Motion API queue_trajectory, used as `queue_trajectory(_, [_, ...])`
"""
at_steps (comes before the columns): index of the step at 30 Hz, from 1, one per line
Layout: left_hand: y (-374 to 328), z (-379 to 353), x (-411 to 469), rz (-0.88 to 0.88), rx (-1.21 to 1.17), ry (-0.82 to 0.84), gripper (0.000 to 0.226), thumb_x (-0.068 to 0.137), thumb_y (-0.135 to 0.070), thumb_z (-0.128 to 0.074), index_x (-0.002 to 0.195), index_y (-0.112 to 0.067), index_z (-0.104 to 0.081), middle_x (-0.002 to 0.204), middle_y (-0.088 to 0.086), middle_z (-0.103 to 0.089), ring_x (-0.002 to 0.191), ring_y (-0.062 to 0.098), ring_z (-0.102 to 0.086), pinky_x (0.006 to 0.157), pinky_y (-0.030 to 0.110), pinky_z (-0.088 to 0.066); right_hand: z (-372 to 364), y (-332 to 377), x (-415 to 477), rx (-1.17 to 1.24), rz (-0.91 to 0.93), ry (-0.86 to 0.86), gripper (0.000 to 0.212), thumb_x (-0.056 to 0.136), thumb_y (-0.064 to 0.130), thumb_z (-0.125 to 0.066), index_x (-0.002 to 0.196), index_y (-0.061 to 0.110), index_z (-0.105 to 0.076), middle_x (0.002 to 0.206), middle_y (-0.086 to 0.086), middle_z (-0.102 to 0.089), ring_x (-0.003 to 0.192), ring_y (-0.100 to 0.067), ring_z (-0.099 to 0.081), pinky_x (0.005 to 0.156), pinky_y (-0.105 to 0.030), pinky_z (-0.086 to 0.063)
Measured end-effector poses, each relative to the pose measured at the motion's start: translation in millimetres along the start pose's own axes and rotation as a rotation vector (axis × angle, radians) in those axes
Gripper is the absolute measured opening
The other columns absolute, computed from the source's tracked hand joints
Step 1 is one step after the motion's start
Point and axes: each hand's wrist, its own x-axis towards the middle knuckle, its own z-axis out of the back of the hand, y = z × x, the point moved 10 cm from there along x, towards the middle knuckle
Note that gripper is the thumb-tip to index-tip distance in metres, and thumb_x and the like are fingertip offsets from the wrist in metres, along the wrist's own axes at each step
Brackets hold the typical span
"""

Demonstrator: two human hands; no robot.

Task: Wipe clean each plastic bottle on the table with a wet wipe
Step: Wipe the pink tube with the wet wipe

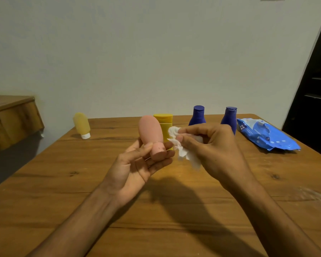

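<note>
Two hands are raised. The left hand (135, 165) grips a pink oval plastic bottle (150, 129); the right hand (213, 143) pinches a crumpled white wet wipe (186, 157) just beside it.

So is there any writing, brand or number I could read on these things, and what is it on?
Crinkled blue plastic wet wipe pack: a dark mark with pale letters near its left end and a small dark tag lower down, both too blurred to read.
Pink plastic bottle: no print shows.
Nothing else shows readable text.
</note>
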Motion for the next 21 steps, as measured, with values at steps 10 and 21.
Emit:
queue_trajectory(10, [-4,2,3,-0.04,0.055,-0.02,0.104,0.045,-0.01,-0.097,0.138,-0.013,-0.05,0.123,0.02,-0.066,0.099,0.028,-0.07,0.074,0.034,-0.06,-24,2,-8,-0.022,0.04,0.043,0.016,0.08,0.019,-0.07,0.095,0.019,-0.071,0.085,0.015,-0.065,0.082,0.008,-0.061,0.063,-0.01,-0.051])
queue_trajectory(21, [-14,-4,3,-0.116,0.316,-0.034,0.101,0.03,-0.038,-0.099,0.12,-0.023,-0.056,0.116,0.007,-0.066,0.1,0.017,-0.069,0.078,0.026,-0.056,-27,7,-9,0.037,0.07,0.065,0.014,0.078,0.018,-0.07,0.083,0.031,-0.067,0.08,0.019,-0.065,0.081,0.008,-0.061,0.064,-0.009,-0.05])
